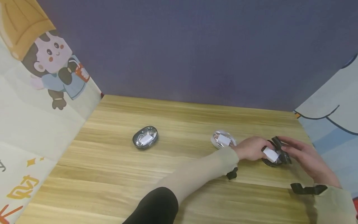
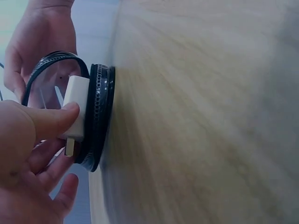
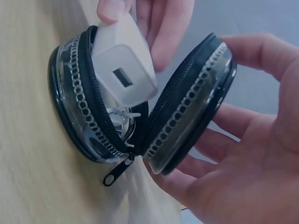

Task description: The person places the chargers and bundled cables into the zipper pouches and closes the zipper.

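Note:
On the right of the table, a small clear zip case [image 3: 79, 102] with black edging stands unzipped, its lid [image 3: 196, 93] tilted up. My left hand [image 1: 253, 148] pinches a white charger plug [image 3: 126, 65] at the case's opening, thumb on its side; a metal prong [image 2: 70, 147] shows at one end. Inside the case lies part of a white cable [image 3: 119, 116]. With thumb and fingers at its rim, my right hand [image 1: 307, 158] holds the lid back. The zipper pull [image 3: 117, 172] hangs at the hinge side.
A coiled white cable [image 1: 214, 142] with a white charger plug [image 1: 223, 140] lies just left of my left hand. Farther left is another clear case [image 1: 137, 143] with a charger inside. A dark panel [image 1: 195, 56] rises behind the wooden table [image 1: 112, 174].

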Demonstrator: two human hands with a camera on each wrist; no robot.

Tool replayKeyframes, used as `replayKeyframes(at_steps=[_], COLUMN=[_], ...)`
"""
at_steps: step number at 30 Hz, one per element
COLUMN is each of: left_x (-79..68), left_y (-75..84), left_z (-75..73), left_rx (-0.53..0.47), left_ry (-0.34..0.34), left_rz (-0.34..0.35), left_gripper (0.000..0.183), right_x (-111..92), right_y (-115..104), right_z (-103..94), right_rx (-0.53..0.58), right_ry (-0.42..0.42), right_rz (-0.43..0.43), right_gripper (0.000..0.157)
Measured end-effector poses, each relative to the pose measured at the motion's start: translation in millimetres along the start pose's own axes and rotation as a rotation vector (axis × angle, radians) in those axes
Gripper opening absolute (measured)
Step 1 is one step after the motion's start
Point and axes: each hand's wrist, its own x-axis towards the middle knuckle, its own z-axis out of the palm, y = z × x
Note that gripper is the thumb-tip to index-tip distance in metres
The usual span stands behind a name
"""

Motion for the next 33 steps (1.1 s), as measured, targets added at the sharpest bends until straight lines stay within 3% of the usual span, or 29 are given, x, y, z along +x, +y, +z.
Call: replayKeyframes(at_steps=[5,10,14,18,23,28,33], left_x=[-1.0,-2.0,-3.7,-8.1,-15.6,-29.0,-47.3], left_y=[-2.3,-4.0,-4.6,-6.0,-6.5,-7.6,-13.6], left_z=[0.3,1.9,-1.6,-7.4,-17.8,-34.3,-45.1], left_rx=[0.012,0.0,-0.045,-0.149,-0.245,-0.324,-0.487], left_ry=[0.001,-0.018,0.004,0.079,0.227,0.319,0.332], left_rz=[-0.007,-0.028,-0.03,-0.124,-0.258,-0.264,-0.246], left_gripper=[0.037,0.047,0.043,0.037,0.031,0.023,0.019], right_x=[2,3,5,7,6,6,10], right_y=[-5,-3,-4,-3,-2,-3,-4], right_z=[5.2,6.4,6.9,7.3,7.4,8.7,12.5], right_rx=[0.031,0.056,0.046,0.044,0.046,-0.021,-0.098], right_ry=[-0.02,-0.029,-0.034,-0.036,-0.013,-0.003,-0.007], right_rz=[-0.032,-0.038,-0.028,-0.024,-0.017,-0.001,0.055], right_gripper=[0.053,0.056,0.057,0.059,0.057,0.06,0.072])
